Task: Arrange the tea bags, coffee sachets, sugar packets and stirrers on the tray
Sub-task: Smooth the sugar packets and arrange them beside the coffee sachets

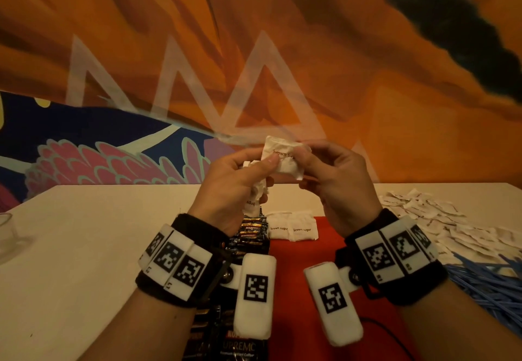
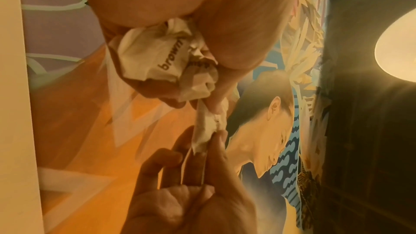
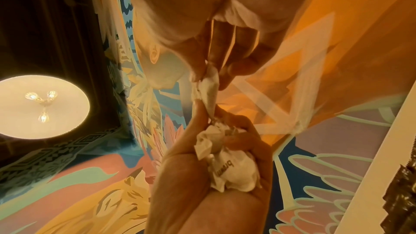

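A brown sugar packet point(image 1: 284, 160) is pinched between the thumbs and fingers of the left hand point(image 1: 234, 188) and the right hand point(image 1: 336, 180), raised above the table point(image 1: 99, 233). More crumpled packets point(image 1: 255, 191) are bunched in the left palm. Below, two sugar packets point(image 1: 293, 229) lie at 12 o'clock on the red tray point(image 1: 299, 281), with coffee sachets point(image 1: 251, 233) at 9 o'clock. A loose sugar pile point(image 1: 440, 219) and blue stirrers point(image 1: 488, 284) are seen at 3 o'clock; a glass point(image 1: 8, 233) stands far left.
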A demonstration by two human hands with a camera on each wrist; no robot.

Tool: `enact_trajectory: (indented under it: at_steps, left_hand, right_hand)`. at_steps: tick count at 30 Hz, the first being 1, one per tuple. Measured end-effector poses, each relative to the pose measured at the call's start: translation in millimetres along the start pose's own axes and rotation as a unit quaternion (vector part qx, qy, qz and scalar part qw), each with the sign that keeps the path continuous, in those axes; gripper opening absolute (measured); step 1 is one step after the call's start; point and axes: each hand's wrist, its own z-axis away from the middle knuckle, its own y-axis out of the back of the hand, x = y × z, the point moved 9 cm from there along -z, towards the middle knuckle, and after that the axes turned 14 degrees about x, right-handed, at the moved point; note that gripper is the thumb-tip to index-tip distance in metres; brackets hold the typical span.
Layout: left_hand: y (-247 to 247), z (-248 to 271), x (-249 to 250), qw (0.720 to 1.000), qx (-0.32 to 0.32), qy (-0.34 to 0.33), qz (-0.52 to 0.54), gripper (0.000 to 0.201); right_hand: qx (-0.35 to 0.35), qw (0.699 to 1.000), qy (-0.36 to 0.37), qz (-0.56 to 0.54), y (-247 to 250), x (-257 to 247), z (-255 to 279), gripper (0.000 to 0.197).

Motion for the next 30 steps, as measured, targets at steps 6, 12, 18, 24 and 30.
enact_trajectory:
  at_steps: [6,12,18,24,30]
  left_hand:
    - [4.9,-1.6,-1.1,1.000,0.027,-0.004,-0.005,0.011]
    - [12.6,-3.7,-0.5,0.998,0.061,0.006,-0.010,0.020]
    - [32.9,-10.0,8.6,0.990,0.135,-0.018,-0.029,0.017]
    - [42.7,-13.6,14.6,0.990,0.125,0.039,0.059,0.013]
    - [44.4,-16.4,18.4,0.989,0.116,0.039,0.082,0.012]
  right_hand:
    - [-0.068,0.996,-0.052,0.020,-7.6,11.4,2.1,0.026]
    - [-0.086,0.987,0.037,0.133,-5.4,6.8,-1.0,0.007]
    - [-0.102,0.965,0.011,0.240,10.7,24.9,-17.7,0.015]
    - [-0.165,0.858,-0.103,0.475,29.5,103.1,-33.0,0.026]
    - [-0.169,0.803,-0.135,0.555,27.9,134.0,-38.2,0.022]
